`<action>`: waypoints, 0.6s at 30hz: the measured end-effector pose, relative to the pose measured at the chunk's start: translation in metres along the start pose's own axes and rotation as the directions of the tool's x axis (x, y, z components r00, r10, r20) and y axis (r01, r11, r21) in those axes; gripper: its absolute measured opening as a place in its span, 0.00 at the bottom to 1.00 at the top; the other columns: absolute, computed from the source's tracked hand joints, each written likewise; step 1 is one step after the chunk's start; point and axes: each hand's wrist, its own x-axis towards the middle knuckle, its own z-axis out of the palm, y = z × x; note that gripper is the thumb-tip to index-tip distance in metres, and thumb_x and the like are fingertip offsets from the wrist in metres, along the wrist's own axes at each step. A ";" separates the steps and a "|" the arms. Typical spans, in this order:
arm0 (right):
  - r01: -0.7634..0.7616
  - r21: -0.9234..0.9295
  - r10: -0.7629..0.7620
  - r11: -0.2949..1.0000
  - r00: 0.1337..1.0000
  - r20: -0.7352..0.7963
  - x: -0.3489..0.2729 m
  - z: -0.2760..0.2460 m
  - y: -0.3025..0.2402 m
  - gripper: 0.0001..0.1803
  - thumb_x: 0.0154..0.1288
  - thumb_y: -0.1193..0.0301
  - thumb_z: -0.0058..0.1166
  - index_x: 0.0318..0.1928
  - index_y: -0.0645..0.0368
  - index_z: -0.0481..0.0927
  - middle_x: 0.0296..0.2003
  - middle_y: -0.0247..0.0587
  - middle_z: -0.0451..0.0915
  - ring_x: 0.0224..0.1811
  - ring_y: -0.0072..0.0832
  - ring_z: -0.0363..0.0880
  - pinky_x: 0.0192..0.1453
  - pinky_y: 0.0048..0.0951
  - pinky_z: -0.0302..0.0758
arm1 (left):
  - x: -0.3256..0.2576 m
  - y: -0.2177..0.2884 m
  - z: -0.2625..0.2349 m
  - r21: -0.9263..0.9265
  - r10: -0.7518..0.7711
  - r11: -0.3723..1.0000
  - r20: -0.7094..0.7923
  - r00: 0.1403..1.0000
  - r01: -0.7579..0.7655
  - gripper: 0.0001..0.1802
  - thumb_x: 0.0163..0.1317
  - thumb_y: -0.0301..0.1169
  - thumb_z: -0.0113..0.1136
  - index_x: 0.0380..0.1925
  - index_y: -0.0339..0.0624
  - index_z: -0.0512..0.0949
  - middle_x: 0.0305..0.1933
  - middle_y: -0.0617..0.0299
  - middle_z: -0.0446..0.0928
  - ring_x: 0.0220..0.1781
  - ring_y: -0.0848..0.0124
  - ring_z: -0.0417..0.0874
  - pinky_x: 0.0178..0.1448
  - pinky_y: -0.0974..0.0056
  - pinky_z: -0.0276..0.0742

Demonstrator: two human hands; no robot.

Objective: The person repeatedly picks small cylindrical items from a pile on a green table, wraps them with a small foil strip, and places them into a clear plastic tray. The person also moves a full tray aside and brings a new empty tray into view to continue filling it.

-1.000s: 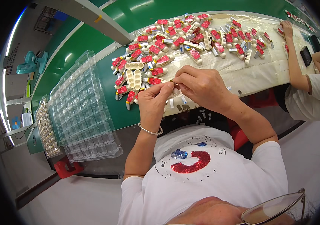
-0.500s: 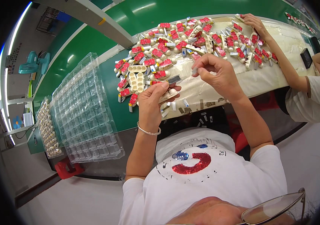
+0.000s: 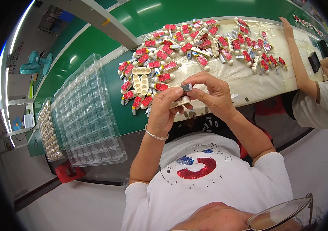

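My left hand (image 3: 165, 101) is closed on a cream moulded piece (image 3: 180, 102) with rounded bumps, held above the near table edge. A small dark grey rectangular block (image 3: 187, 87) sits at the upper side of that piece, beside my left thumb. My right hand (image 3: 214, 94) meets the left one, its thumb and forefinger pinching the block's outer end. The fingers hide part of the piece. Just beyond my hands lie many similar cream pieces (image 3: 167, 50) with red patches and silver tabs. Two cream pieces with open oval cups (image 3: 140, 84) rest among them.
Clear plastic trays (image 3: 85, 111) stand at the left, beside a tray of small cream parts (image 3: 49, 134). A co-worker's arm (image 3: 294, 57) reaches over the table on the right, near a black box (image 3: 314, 61). A grey metal post (image 3: 98, 21) crosses the far left.
My right hand has moved left and down to the block; the small pale bit in its fingers no longer shows. My left hand shifted slightly right. The co-worker's hand moved right, off the pile.
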 end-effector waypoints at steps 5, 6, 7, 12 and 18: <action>0.099 -0.108 -0.098 0.989 0.995 0.014 0.002 0.002 -0.001 0.12 0.63 0.72 0.64 0.46 0.61 0.83 0.42 0.38 0.82 0.45 0.23 0.80 0.51 0.25 0.76 | -0.002 -0.001 -0.009 0.102 0.018 0.994 0.075 0.997 -0.026 0.18 0.68 0.37 0.58 0.51 0.36 0.77 0.38 0.61 0.83 0.34 0.72 0.85 0.31 0.74 0.74; 0.090 -0.109 -0.090 0.990 0.996 0.006 0.003 0.002 -0.003 0.12 0.63 0.72 0.63 0.47 0.61 0.82 0.42 0.38 0.82 0.45 0.23 0.80 0.51 0.25 0.76 | -0.002 -0.003 -0.007 0.072 0.062 0.995 0.066 0.996 -0.067 0.18 0.68 0.36 0.59 0.53 0.36 0.76 0.40 0.61 0.83 0.36 0.73 0.85 0.33 0.74 0.75; 0.081 -0.110 -0.082 0.991 0.997 -0.002 0.003 0.002 -0.005 0.12 0.64 0.71 0.63 0.47 0.62 0.82 0.41 0.38 0.83 0.45 0.23 0.80 0.51 0.25 0.76 | -0.002 -0.006 -0.003 0.043 0.105 0.993 0.055 0.993 -0.108 0.19 0.68 0.35 0.59 0.55 0.36 0.74 0.42 0.61 0.82 0.38 0.74 0.85 0.35 0.74 0.75; 0.039 -0.087 -0.041 0.995 0.999 -0.020 0.008 0.002 -0.011 0.14 0.66 0.71 0.62 0.48 0.64 0.80 0.41 0.39 0.83 0.44 0.23 0.80 0.50 0.24 0.76 | -0.004 -0.003 -0.002 0.067 0.239 0.968 0.034 0.970 -0.241 0.23 0.62 0.26 0.66 0.57 0.34 0.74 0.50 0.61 0.81 0.45 0.76 0.83 0.47 0.72 0.79; 0.020 -0.082 -0.018 0.996 1.000 0.023 0.012 -0.003 -0.018 0.13 0.64 0.75 0.61 0.49 0.64 0.81 0.41 0.40 0.83 0.45 0.24 0.81 0.49 0.25 0.77 | -0.014 0.001 -0.002 0.217 0.207 0.956 -0.033 0.978 -0.195 0.23 0.56 0.19 0.68 0.53 0.34 0.77 0.55 0.59 0.78 0.52 0.75 0.80 0.53 0.72 0.79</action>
